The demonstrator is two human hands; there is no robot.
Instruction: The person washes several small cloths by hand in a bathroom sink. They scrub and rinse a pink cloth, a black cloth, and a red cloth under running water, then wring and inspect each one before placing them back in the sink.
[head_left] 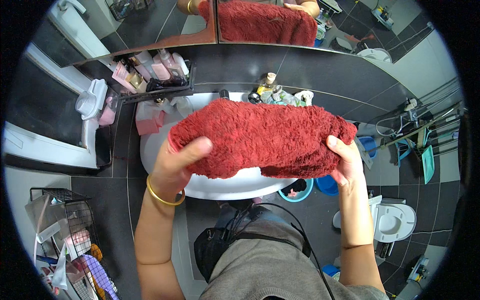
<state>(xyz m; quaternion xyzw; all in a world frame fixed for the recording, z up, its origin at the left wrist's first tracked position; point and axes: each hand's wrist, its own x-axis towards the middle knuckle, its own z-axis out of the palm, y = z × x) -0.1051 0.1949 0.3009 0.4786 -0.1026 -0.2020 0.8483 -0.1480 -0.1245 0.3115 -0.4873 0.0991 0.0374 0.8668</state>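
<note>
A red fluffy cloth point(258, 138), perhaps a towel, is stretched sideways between my hands over a white washbasin point(232, 189). My left hand point(180, 161) grips its left end, thumb on top, with a gold bangle on the wrist. At the right end my right hand point(345, 159) pinches the cloth, the thumb lying over its edge. The fingers under the cloth are hidden. Most of the basin bowl is covered from view, and only the top of a dark tap point(224, 94) shows behind the cloth. The mirror point(270, 22) reflects the cloth and parts of both hands.
A black rack point(157, 93) of bottles and tubes hangs at the back left. Behind the basin stands a corked glass bottle point(267, 86). A phone point(103, 146) lies at left, above a wire basket point(78, 217). Basins point(309, 191) and a toilet point(393, 223) are at right.
</note>
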